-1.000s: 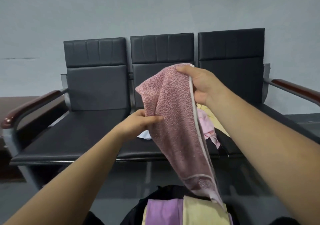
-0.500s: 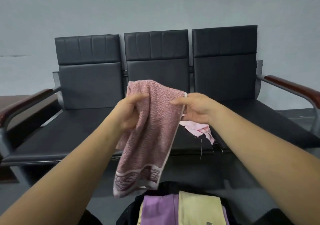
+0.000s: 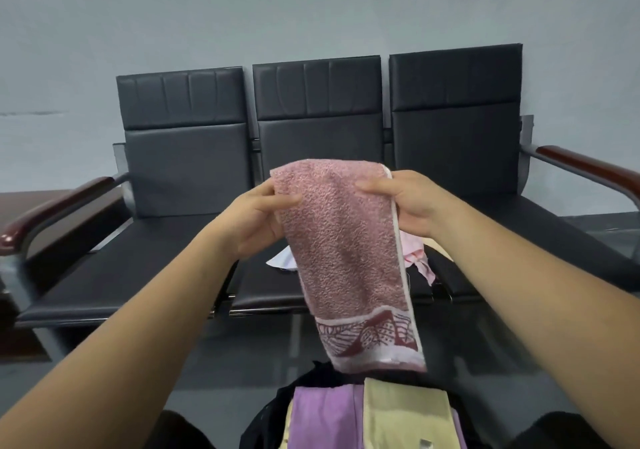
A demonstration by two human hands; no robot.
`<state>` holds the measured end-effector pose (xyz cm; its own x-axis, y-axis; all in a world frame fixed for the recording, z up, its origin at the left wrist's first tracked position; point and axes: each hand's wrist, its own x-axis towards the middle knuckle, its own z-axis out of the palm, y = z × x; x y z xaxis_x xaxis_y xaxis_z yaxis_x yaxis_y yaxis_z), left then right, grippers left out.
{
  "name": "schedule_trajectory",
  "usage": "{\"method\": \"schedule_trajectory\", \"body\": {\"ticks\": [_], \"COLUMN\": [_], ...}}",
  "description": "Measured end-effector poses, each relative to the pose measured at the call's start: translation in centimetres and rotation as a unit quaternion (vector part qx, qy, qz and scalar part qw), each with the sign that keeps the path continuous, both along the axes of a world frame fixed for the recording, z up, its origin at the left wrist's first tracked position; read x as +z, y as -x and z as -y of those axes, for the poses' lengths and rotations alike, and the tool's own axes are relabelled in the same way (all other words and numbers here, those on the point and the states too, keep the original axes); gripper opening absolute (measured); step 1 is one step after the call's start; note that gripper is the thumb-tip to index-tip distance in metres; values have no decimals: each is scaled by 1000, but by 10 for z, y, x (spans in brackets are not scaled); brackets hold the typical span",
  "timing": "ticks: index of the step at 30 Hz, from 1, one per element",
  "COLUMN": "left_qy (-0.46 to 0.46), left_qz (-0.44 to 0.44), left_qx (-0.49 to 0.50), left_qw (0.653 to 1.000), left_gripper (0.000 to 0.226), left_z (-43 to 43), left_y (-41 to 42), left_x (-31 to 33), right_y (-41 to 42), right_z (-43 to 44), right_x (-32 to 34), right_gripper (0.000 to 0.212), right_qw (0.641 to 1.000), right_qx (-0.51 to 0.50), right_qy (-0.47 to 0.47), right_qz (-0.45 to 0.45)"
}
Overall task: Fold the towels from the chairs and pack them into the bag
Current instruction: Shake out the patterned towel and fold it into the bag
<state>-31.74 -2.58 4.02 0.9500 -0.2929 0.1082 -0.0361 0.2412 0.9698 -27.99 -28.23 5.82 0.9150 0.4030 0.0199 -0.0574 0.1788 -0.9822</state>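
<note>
pink towel (image 3: 346,241) pinched at top corners by l hand (image 3: 256,220) & r hand (image 3: 405,206), hangs over bag (image 3: 263,428).

Both hands hold a pink towel (image 3: 346,241) up in front of three black chairs (image 3: 318,144). The left hand (image 3: 258,222) pinches its top left corner and the right hand (image 3: 407,204) pinches its top right edge. The towel hangs down folded, with a dark red pattern on its lower end. Below it stands an open black bag (image 3: 270,421) with a purple towel (image 3: 322,417) and a yellow towel (image 3: 405,414) inside, side by side. More pale cloths (image 3: 417,258) lie on the middle seat behind the towel.
</note>
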Motion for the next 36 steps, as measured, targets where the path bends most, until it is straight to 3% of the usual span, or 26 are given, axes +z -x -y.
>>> {"method": "schedule_trajectory", "body": {"ticks": [3,5,7,11,14,17,23,26,30,36], "left_qy": [-218,-295,-256,-90,7,-18,-123,-107,-76,-71], "left_qz": [35,54,57,30,40,79,99,98,87,127], "left_qx": [50,86,100,140,136,112,189,219,229,244], "left_qw": [974,950,960,986,990,990,969,965,967,959], "left_gripper": [23,13,17,21,19,26,14,17,11,12], "left_z": [-2,-4,-2,7,9,4,-4,1,3,4], "left_y": [-1,-1,0,-2,-4,-6,-10,-8,-7,-4], "left_x": [-2,-2,-1,-1,-2,-5,-6,-7,-10,-13], "right_y": [-5,-9,-12,-8,-7,-9,-17,-20,-21,-15], "right_z": [7,10,11,11,17,20,17,13,12,16], "right_x": [-6,-10,-12,-5,-1,-3,-14,-17,-16,-17], "right_gripper": [11,16,20,26,21,19,11,16,25,14], "right_qw": [991,982,984,998,995,999,986,983,987,976], "right_qx": [-85,-95,-95,-32,11,-34,-154,-180,-136,-195], "right_qy": [88,150,139,-20,-89,-31,39,-12,-81,26], "right_qz": [46,72,53,-59,-40,4,57,41,15,97]}}
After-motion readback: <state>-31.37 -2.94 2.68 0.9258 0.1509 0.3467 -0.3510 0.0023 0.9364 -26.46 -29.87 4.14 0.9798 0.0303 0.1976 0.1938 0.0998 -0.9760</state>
